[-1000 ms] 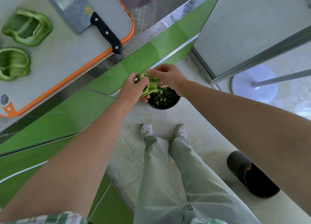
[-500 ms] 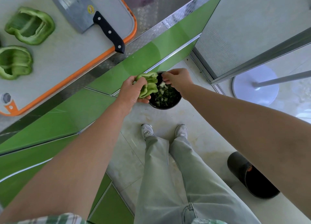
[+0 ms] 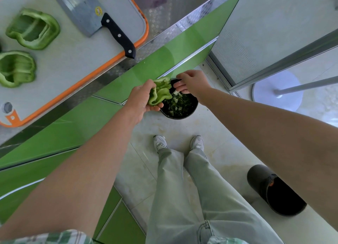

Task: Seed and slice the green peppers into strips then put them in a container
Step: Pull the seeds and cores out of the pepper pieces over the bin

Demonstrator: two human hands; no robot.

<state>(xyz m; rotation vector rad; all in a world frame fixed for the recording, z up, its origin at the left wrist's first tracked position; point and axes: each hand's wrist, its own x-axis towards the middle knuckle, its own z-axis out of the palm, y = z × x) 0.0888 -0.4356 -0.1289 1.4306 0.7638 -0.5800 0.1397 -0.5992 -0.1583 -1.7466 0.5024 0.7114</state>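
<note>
Two hands hung low over a black bin (image 3: pixel 193 109) on the floor, in front of the green cupboard doors. The left hand (image 3: pixel 140 102) had its grip wrapped round a pepper piece (image 3: pixel 161 91), hollow side turned toward the bin. The right hand (image 3: pixel 192 81) hovered just beside it, its grip apart: thumb lifted off loosely spread fingers (image 3: pixel 180 87), with nothing visibly held. Pale bits lay among the dark green scraps below.

This looked like the seeding step for that piece. To do it well, the pepper piece should sit right above the bin's mouth rather than its near rim, so loose seeds fall inside and not on the tiles. The left grip ought to be firm but not crushing, since the wall looked thin and already folded. The right fingers would best go back into the hollow to pull out any white rib and core. A tap or shake with the hollow facing down should clear stragglers. Whether seeds remained inside could not be told.

Two more pepper halves (image 3: pixel 33 28) (image 3: pixel 16 69) lay hollow side up on the orange-edged cutting board (image 3: pixel 73 57) on the worktop (image 3: pixel 161 15), well apart from the hands. The cleaver (image 3: pixel 87 11) rested there, its handle reaching over the board's edge, so slicing appeared not yet begun.
</note>
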